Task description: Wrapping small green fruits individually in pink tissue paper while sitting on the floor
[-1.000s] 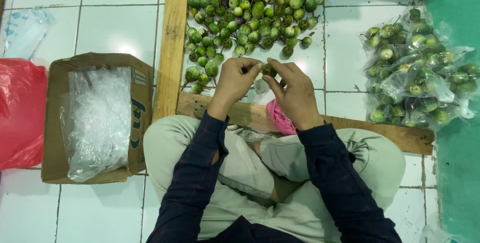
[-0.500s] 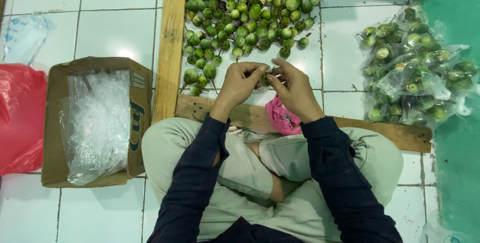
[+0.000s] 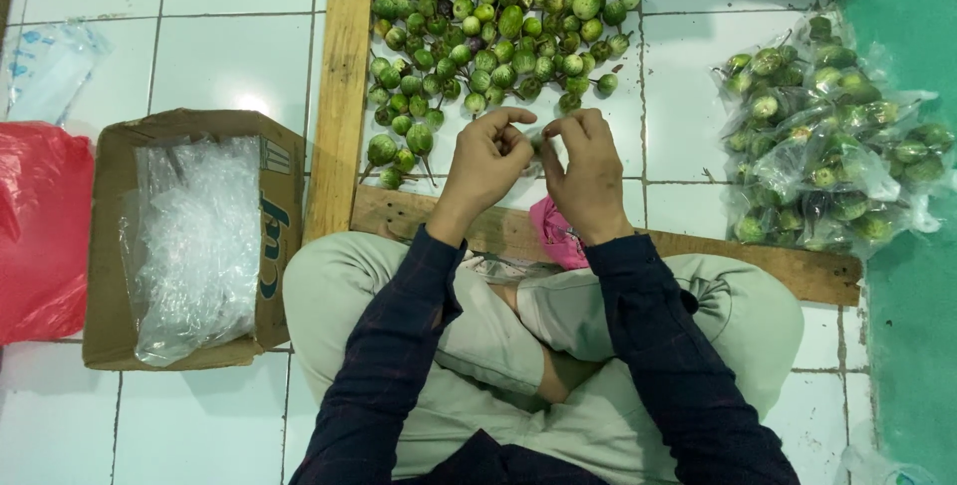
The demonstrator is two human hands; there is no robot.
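I sit cross-legged on a white tiled floor. My left hand [image 3: 485,164] and my right hand [image 3: 586,168] are raised together in front of me, fingertips meeting around something small that the fingers hide. Just beyond them lies a heap of small round green eggplants [image 3: 498,36], with a few dark purple ones at the far edge. A pink plastic piece [image 3: 554,234] lies under my right wrist on the wooden plank [image 3: 758,261].
A wooden frame rail [image 3: 337,96] borders the heap on the left. A cardboard box [image 3: 274,236] holding clear plastic bags [image 3: 194,246] stands at my left, with a red bag [image 3: 40,231] beyond it. Filled clear bags of eggplants [image 3: 832,146] lie at right beside a green mat [image 3: 912,276].
Both hands stay together, fingers working at the same spot. The view has shifted slightly, so the hands sit a little farther from my lap.
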